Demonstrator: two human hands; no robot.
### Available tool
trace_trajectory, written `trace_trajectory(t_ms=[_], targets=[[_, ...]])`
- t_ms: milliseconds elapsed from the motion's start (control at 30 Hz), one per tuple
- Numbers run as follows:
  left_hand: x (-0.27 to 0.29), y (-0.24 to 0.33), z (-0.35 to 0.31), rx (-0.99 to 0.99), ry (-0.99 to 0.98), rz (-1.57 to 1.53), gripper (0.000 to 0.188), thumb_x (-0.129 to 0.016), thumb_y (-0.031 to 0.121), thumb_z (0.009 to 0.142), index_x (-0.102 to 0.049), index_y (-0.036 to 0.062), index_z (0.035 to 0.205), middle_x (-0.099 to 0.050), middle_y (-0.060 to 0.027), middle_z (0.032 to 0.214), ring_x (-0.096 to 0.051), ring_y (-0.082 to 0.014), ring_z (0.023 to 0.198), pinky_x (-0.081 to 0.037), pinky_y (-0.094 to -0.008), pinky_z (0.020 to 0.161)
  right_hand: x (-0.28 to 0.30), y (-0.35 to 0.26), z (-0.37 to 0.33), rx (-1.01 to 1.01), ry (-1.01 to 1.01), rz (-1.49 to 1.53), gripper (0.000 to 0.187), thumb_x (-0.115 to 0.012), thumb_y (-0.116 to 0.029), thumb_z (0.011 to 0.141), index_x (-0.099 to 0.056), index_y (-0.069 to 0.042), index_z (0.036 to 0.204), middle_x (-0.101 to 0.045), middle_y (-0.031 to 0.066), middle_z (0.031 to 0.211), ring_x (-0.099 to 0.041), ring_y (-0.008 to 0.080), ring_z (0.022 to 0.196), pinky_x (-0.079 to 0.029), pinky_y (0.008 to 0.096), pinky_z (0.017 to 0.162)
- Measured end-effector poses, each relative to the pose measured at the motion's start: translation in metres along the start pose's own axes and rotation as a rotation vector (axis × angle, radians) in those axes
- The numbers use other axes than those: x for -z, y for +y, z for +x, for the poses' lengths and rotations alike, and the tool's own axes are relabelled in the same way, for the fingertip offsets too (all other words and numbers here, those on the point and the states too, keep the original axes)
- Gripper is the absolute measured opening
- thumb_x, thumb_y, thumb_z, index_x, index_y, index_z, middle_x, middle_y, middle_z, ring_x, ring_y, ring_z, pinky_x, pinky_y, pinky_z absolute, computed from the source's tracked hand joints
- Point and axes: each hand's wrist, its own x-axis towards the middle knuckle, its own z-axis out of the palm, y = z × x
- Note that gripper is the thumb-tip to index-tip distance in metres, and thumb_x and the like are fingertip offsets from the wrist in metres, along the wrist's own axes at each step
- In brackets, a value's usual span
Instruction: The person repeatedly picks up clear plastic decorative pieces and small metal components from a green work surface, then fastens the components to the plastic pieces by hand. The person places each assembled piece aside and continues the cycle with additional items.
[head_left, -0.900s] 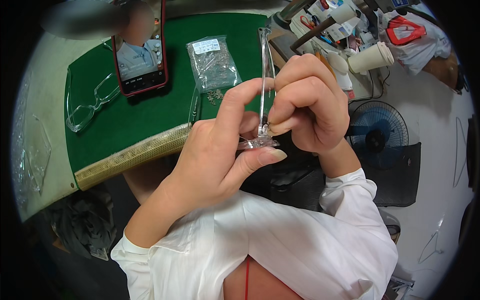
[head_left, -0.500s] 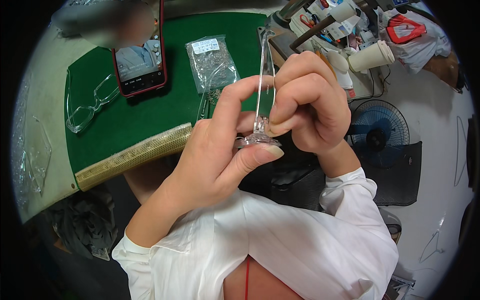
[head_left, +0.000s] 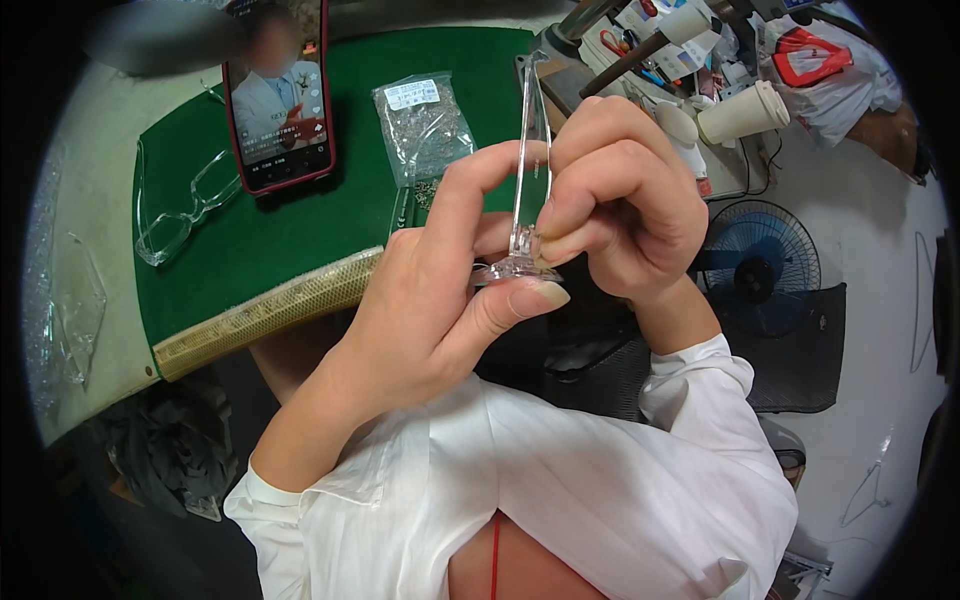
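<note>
A clear plastic glasses frame (head_left: 532, 165) is held up in front of me, one temple arm pointing upward. My left hand (head_left: 415, 310) is closed on its front part, thumb below and fingers behind. The thumb and forefinger of my right hand (head_left: 635, 200) pinch together right beside the hinge; whatever is between them is too small to make out. Behind my hands, a clear bag (head_left: 425, 130) of tiny metal parts lies on the green mat (head_left: 330, 210), with a small heap of loose metal bits (head_left: 427, 192) at its lower edge.
Another clear glasses frame (head_left: 193, 215) lies on the mat's left side, near an upright phone (head_left: 282, 130) playing a video. A gold mesh-patterned strip (head_left: 270, 318) runs along the near edge. At right are a bench press (head_left: 570, 50), a white cup (head_left: 742, 112) and a floor fan (head_left: 760, 270).
The right fingertips have shifted very slightly at the hinge. Both hands keep hold in nearly the same place. The phone's picture has changed.
</note>
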Motion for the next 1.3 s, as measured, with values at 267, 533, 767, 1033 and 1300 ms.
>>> trace_trajectory(t_ms=[267,533,767,1033,1300], targets=[[-0.004,0.001,0.010,0.006,0.036,-0.054,0.071,-0.054,0.033,0.094,-0.016,0.0002,0.144,-0.057,-0.0124,0.103,-0.060,-0.0158,0.084,-0.049,-0.0266,0.075,-0.001,0.000,-0.009,-0.133,0.175,0.022,0.016,-0.076,-0.006,0.075,-0.063,0.000,0.082,-0.058,0.0074,0.081,-0.057,0.0141,0.066,-0.045,0.0239,0.056],[-0.011,-0.020,0.055,-0.330,0.193,0.345,0.060,-0.060,0.025,0.091,-0.030,0.0021,0.138,-0.064,-0.0221,0.099,-0.065,-0.0404,0.087,-0.052,-0.0411,0.075,0.000,0.012,-0.028,-0.482,0.279,0.520,0.020,-0.067,-0.012,0.087,-0.067,0.002,0.101,-0.058,0.0045,0.096,-0.053,0.0127,0.092,-0.043,0.0260,0.086],[-0.013,-0.022,0.106,-0.326,0.054,1.183,0.024,-0.058,0.021,0.089,-0.052,0.0020,0.078,-0.064,-0.0135,0.065,-0.064,-0.0325,0.063,-0.050,-0.0428,0.053,0.062,0.038,-0.021,-0.497,0.311,0.337,0.022,-0.062,-0.018,0.091,-0.068,0.002,0.099,-0.064,0.0019,0.094,-0.059,0.0103,0.089,-0.043,0.0256,0.086],[-0.050,-0.035,0.169,-0.309,0.121,1.144,0.019,-0.059,0.021,0.091,-0.061,0.0031,0.086,-0.062,-0.0144,0.063,-0.061,-0.0344,0.057,-0.045,-0.0427,0.052,0.115,0.063,-0.032,-0.520,0.638,0.197,0.023,-0.066,-0.019,0.090,-0.065,0.000,0.103,-0.066,0.0013,0.096,-0.056,0.0105,0.094,-0.041,0.0267,0.090],[-0.059,-0.048,0.196,-0.347,0.159,1.147,0.020,-0.058,0.020,0.092,-0.062,0.0021,0.083,-0.061,-0.0133,0.060,-0.060,-0.0342,0.055,-0.046,-0.0425,0.053,0.166,0.059,-0.030,-0.304,0.873,-0.021,0.026,-0.061,-0.019,0.092,-0.063,0.001,0.109,-0.065,0.0066,0.107,-0.055,0.0126,0.092,-0.041,0.0254,0.078]])
